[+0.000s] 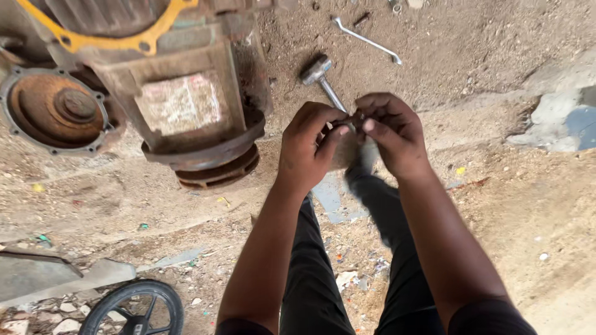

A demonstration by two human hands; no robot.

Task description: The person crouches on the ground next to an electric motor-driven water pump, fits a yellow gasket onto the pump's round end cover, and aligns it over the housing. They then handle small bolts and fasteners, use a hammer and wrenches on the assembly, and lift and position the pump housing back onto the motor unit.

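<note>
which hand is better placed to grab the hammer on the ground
Probably the right hand. The hammer lies on the dirt just beyond both hands, its handle running toward them. Both the right and the left hand pinch a small item together; what it is cannot be told, so either must let go first.

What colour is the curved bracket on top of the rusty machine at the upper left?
The bracket is yellow, against the brown, rusty machine; the head view shows it.

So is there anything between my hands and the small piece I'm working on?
Nothing visible. Both the left hand and the right hand already pinch the small piece between their fingertips. The hammer lies on the dirt beyond them, apart.
</note>
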